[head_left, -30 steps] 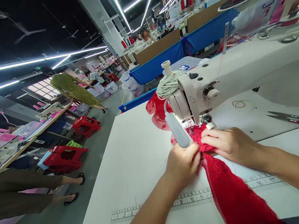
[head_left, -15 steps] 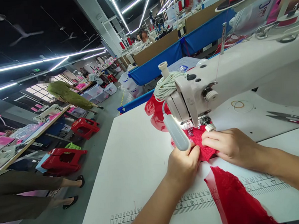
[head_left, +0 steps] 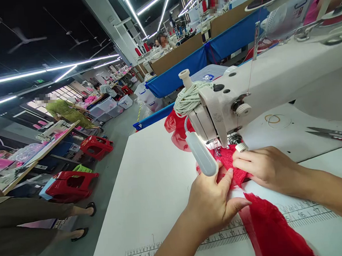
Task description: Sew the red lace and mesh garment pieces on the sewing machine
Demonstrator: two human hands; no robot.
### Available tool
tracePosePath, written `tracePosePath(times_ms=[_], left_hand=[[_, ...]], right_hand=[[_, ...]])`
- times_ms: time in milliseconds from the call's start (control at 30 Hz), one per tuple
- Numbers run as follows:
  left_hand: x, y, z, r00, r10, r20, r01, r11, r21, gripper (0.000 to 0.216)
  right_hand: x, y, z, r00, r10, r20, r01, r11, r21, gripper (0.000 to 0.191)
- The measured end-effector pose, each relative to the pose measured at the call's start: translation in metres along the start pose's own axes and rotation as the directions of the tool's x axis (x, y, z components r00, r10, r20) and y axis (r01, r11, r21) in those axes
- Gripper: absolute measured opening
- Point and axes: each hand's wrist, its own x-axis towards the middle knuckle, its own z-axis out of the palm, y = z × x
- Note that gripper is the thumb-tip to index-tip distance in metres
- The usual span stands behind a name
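A strip of red lace fabric (head_left: 268, 226) runs from the table's near edge up under the needle of a white sewing machine (head_left: 271, 80). My left hand (head_left: 215, 202) lies on the lace just in front of the presser foot, fingers stretched forward and thumb spread to the right. My right hand (head_left: 264, 167) rests flat on the lace to the right of the needle, fingertips pressing it down. More red fabric (head_left: 176, 127) is bunched behind the machine head. A white lamp tube (head_left: 201, 153) hangs beside the needle.
The white table (head_left: 151, 182) carries a printed ruler (head_left: 222, 236) along its near edge. Scissors (head_left: 332, 134) and a rubber band (head_left: 273, 118) lie at the right. Red stools (head_left: 73, 182) stand in the aisle on the left, where a seated person's legs (head_left: 35, 219) and other workers show.
My left hand has opened from a pinch and slid back, thumb now spread. The lace has fed further under the needle. A person in green has walked away down the aisle.
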Motion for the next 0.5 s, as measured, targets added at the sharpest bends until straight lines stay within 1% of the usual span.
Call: tracePosePath(times_ms=[33,100,200,300,400,500], left_hand=[[-0.0011,0.0003,-0.0003,1.0,-0.011,-0.005,0.011,1.0,0.006,0.088],[-0.0024,0.0004,0.0,1.0,-0.024,-0.011,0.024,0.999,0.026,0.093],[-0.0023,0.0003,0.0006,1.0,-0.019,-0.019,0.02,1.0,0.023,0.091],[-0.0017,0.0001,0.0,1.0,-0.014,-0.018,0.015,1.0,0.018,0.091],[-0.0025,-0.0004,-0.0005,1.0,-0.01,-0.002,0.01,0.999,0.036,0.091],[-0.0041,-0.0011,-0.0002,1.0,-0.017,0.015,0.016,0.998,0.052,0.092]], right_hand=[[0.0012,0.0001,-0.002,1.0,-0.009,0.011,0.009,1.0,-0.007,0.026],[0.0024,0.0001,-0.0043,0.999,-0.028,0.032,0.028,1.0,-0.009,0.026],[0.0012,-0.0009,-0.0025,1.0,-0.004,-0.02,0.004,1.0,0.029,0.028],[-0.0015,-0.0024,0.0022,0.997,0.03,-0.064,-0.026,0.998,0.065,0.039],[-0.0025,-0.0034,0.0036,0.998,0.031,-0.056,-0.028,0.998,0.049,0.047],[-0.0015,-0.0032,0.0005,0.999,0.034,-0.028,-0.033,0.998,0.048,0.045]])
